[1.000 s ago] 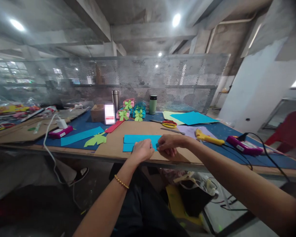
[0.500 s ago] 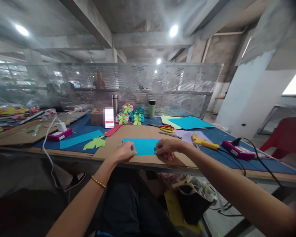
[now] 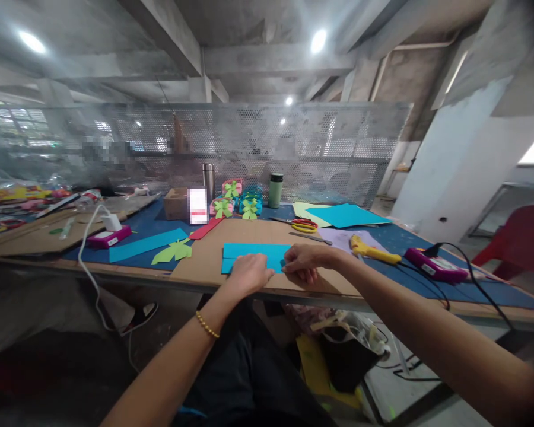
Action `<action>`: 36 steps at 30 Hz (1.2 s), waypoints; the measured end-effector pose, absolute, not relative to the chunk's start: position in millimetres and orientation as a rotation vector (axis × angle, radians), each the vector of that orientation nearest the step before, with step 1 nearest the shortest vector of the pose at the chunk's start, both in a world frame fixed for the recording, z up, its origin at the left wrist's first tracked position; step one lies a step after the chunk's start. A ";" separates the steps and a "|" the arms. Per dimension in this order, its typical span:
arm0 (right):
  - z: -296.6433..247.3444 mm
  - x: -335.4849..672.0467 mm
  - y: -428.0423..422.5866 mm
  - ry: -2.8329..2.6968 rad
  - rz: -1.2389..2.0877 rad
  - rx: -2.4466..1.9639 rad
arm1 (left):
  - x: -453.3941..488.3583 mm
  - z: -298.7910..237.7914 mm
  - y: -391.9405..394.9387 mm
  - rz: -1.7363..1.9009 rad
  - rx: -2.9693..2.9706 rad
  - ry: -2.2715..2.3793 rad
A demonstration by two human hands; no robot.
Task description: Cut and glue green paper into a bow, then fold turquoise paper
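A folded turquoise paper sheet (image 3: 253, 254) lies on a brown cardboard mat (image 3: 204, 261) at the table's near edge. My left hand (image 3: 249, 274) rests on the paper's near edge, fingers curled and pressing down on it. My right hand (image 3: 306, 261) pinches the paper's right end against the mat. A gold bead bracelet sits on my left wrist.
Red-and-yellow scissors (image 3: 303, 224), a yellow glue gun (image 3: 374, 249), a purple device with black cable (image 3: 434, 265), turquoise sheets (image 3: 347, 214), a green paper cutout (image 3: 173, 252), a blue strip (image 3: 145, 244), small gift boxes (image 3: 235, 201), two flasks (image 3: 275, 189) and a mesh screen behind. A red chair (image 3: 523, 240) stands right.
My left hand slid left along the paper half a second ago and has come back to the right, near my right hand. The right hand stayed at the paper's right end.
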State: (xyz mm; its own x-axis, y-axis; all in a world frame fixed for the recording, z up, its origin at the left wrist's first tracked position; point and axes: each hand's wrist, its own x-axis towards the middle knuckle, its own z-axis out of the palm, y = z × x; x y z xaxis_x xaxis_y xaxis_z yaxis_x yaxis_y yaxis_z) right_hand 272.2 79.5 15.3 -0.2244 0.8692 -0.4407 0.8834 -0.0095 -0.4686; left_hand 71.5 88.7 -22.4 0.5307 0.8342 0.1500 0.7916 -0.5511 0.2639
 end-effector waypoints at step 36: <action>14.6 255.8 73.8 2.092 -0.888 2.099 | 74.0 -58.9 102.5 0.427 2.849 1.354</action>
